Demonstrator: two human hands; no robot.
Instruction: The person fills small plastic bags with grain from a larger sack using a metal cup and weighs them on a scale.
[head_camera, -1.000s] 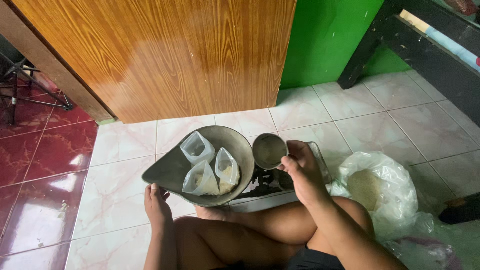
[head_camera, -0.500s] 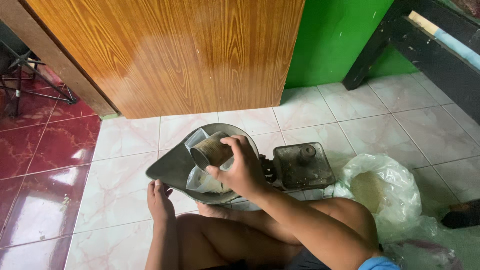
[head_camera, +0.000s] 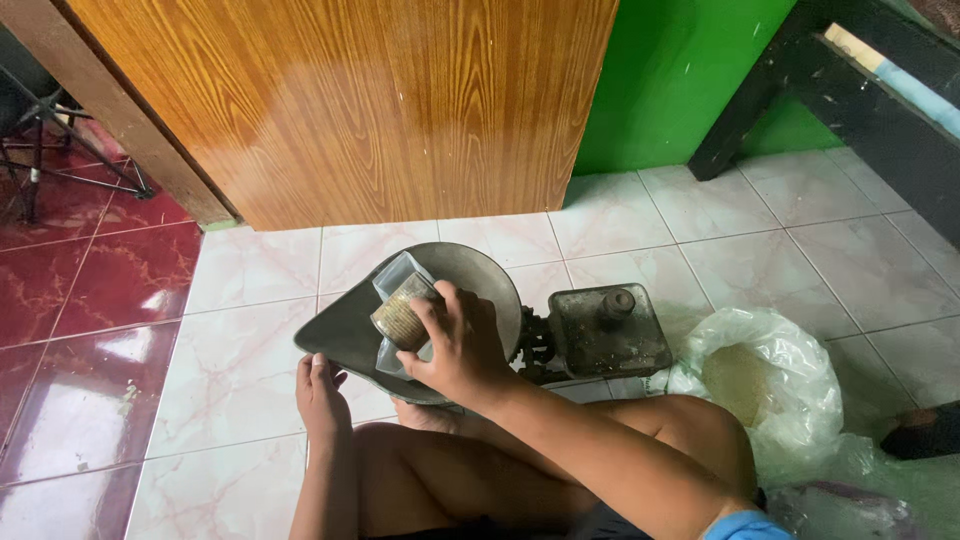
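The right hand (head_camera: 455, 345) has its fingers (head_camera: 432, 312) wrapped around a tin can (head_camera: 402, 312), holding it tipped over the clear bags (head_camera: 397, 290) in the scale pan (head_camera: 480, 275). The can's long axis lies slanted, its mouth pointing down and left toward the bags. To pour well, I judge the mouth should stay low and centred over a bag opening, tipped slowly so nothing spills onto the pan. The left hand (head_camera: 320, 395) rests at the pan's near rim, fingers loosely curled against it, steadying. Right of the pan sits the scale's weight platform (head_camera: 605, 330). Beyond, a plastic sack (head_camera: 770, 385) of grain stands open on the tile floor (head_camera: 240, 350).
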